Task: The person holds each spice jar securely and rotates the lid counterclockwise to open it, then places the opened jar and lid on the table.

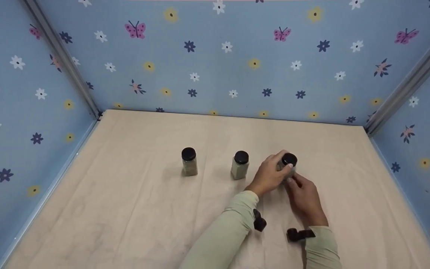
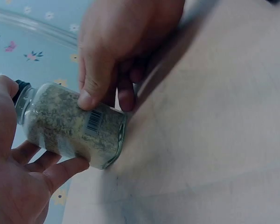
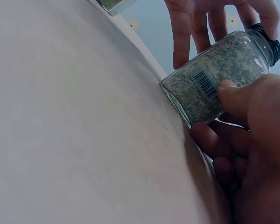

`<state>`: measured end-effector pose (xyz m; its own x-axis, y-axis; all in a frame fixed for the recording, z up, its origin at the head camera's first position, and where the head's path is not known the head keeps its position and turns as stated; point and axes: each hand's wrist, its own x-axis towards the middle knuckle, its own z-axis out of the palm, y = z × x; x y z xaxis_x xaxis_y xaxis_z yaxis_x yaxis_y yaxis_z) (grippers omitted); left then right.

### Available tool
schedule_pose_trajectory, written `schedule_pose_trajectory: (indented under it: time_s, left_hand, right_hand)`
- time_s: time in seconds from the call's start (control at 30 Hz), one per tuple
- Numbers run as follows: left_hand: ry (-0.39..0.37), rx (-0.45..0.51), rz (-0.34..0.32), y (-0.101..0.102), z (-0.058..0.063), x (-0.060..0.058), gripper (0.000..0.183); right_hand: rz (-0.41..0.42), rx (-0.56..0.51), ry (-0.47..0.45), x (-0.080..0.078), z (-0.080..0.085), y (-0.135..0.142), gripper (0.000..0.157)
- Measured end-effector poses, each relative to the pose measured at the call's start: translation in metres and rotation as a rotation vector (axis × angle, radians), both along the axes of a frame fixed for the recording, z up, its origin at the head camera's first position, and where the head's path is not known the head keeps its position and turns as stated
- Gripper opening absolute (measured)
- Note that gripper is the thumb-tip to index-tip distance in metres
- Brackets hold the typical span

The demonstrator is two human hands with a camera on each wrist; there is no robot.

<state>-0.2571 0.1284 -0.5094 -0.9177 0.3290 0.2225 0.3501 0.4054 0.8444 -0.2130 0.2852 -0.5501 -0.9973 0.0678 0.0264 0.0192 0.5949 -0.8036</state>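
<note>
Both hands are at a glass spice jar (image 1: pixel 289 159) with a black lid, standing at the right of the row. The left hand (image 1: pixel 269 176) holds it, fingers along the far side and thumb up at the lid. Low on the jar, the right hand (image 1: pixel 306 198) pinches it, its thumb beside the small barcode label (image 3: pixel 205 84). Flaky grey-green dried herbs show through the glass (image 2: pixel 51 112) in the left wrist view. The jar's base is close to the tabletop. To the left stand two similar upright jars, a middle one (image 1: pixel 240 168) and a far-left one (image 1: pixel 190 164).
A pale cloth (image 1: pixel 144 209) covers the table. Blue panels (image 1: pixel 230 78) with flowers and butterflies enclose its back and sides, with grey metal posts (image 1: pixel 64 56) at the corners. A black strap mount (image 1: pixel 259 221) sits at the left wrist, another (image 1: pixel 297 234) at the right.
</note>
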Motion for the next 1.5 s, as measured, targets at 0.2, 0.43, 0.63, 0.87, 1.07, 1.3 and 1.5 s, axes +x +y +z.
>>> schedule_pose_trajectory:
  time_s: [0.2,0.43,0.63,0.87,1.07,1.3,1.5]
  left_hand:
    - [-0.035,0.028,-0.021,-0.002,-0.001,0.004,0.054]
    - [-0.064,0.138,-0.021,-0.003,-0.004,0.004,0.057]
    - [-0.083,0.170,-0.045,-0.004,-0.006,0.005,0.047]
    - [-0.085,0.191,-0.078,-0.006,-0.007,0.003,0.043]
    - [-0.077,0.210,-0.056,-0.010,-0.007,0.005,0.043]
    - [-0.087,0.236,-0.049,-0.008,-0.007,0.008,0.041]
    - [-0.067,0.247,-0.036,-0.011,-0.006,0.005,0.040]
  right_hand:
    - [0.015,0.010,-0.014,0.004,-0.001,0.003,0.052]
    - [0.014,0.040,-0.037,0.001,0.001,0.002,0.058]
    - [0.024,0.050,-0.039,0.002,0.001,0.006,0.056]
    - [0.013,0.059,-0.057,0.003,0.003,0.004,0.057]
    - [0.014,0.052,-0.068,0.003,0.003,-0.001,0.056]
    - [0.011,0.073,-0.084,0.005,0.001,0.002,0.060]
    - [0.002,0.091,-0.095,0.000,0.002,-0.002,0.061]
